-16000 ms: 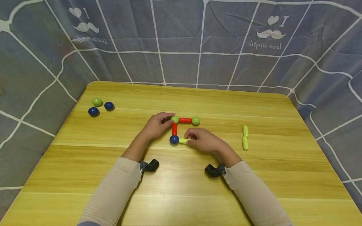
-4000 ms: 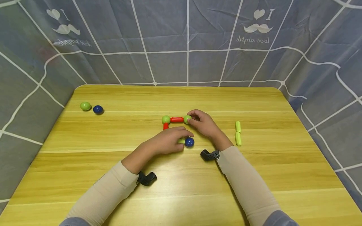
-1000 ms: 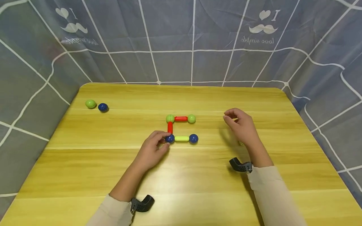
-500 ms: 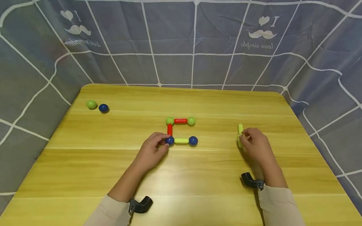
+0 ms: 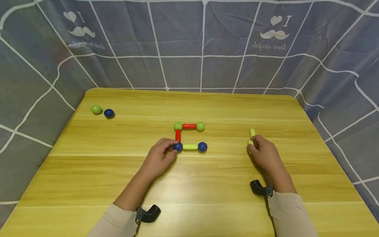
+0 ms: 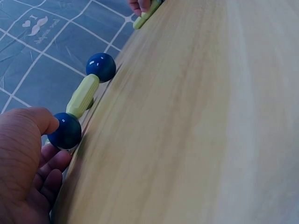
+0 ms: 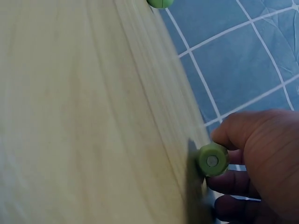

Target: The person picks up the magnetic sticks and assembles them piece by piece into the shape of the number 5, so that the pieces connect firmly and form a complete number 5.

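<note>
In the head view, a magnetic ball-and-rod shape lies mid-table. Two green balls, one at the corner [image 5: 178, 126] and one at the end [image 5: 200, 126], flank a red rod [image 5: 189, 126]. A second red rod [image 5: 178, 135] runs down to a blue ball [image 5: 178, 147]. From there a yellow-green rod [image 5: 190, 147] reaches another blue ball [image 5: 202, 147]. My left hand [image 5: 160, 158] holds the nearer-left blue ball between thumb and fingers. At the right, my right hand [image 5: 267, 156] pinches a loose yellow-green rod [image 7: 212, 159], its round end showing a metal disc.
Another loose yellow-green rod [image 5: 252, 132] lies just beyond the right hand. A green ball [image 5: 96, 109] and a blue ball [image 5: 109, 113] sit at the table's back left. A grey gridded curtain [image 5: 183, 42] hangs around the wooden table [image 5: 189, 191].
Since sixteen seconds ago, a second blue ball has joined the yellow-green rod's end. My right hand left the shape, moved right and took hold of a loose rod. My left hand shifted to the left blue ball.
</note>
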Demonstrator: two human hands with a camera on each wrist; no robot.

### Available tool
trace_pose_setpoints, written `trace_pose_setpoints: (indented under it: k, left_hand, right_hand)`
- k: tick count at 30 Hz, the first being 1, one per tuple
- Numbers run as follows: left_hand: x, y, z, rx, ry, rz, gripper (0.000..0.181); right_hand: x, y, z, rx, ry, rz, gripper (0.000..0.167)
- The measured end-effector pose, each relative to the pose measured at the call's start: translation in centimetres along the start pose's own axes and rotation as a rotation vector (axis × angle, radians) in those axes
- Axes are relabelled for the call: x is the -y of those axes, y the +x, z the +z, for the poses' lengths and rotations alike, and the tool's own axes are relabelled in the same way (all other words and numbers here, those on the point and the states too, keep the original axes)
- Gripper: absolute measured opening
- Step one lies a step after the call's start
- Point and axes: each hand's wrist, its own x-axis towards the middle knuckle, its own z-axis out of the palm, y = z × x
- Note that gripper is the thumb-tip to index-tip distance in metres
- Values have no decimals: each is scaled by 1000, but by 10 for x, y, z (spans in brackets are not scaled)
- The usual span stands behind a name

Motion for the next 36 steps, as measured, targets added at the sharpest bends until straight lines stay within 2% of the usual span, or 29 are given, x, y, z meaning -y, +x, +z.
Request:
trace_pose_setpoints:
  k: [8, 13, 21, 32, 36]
  left_hand:
    - [0, 0, 0, -6, -10, 8, 29]
    - [0, -1, 0, 4, -6, -12, 27]
    - [0, 1, 0, 7, -11, -16, 27]
    - [0, 1, 1, -8, -13, -3, 29]
    - [-1, 1, 0, -10, -5, -7, 28]
  right_hand:
    - [0, 0, 3, 9, -45, -12, 36]
    - [5, -2, 7, 6, -6, -39, 33]
    - [30, -2, 23, 30, 205, -84, 29]
    - [64, -8, 42, 159, 587, -20, 25]
    - [75, -10, 51, 223, 682, 7, 24]
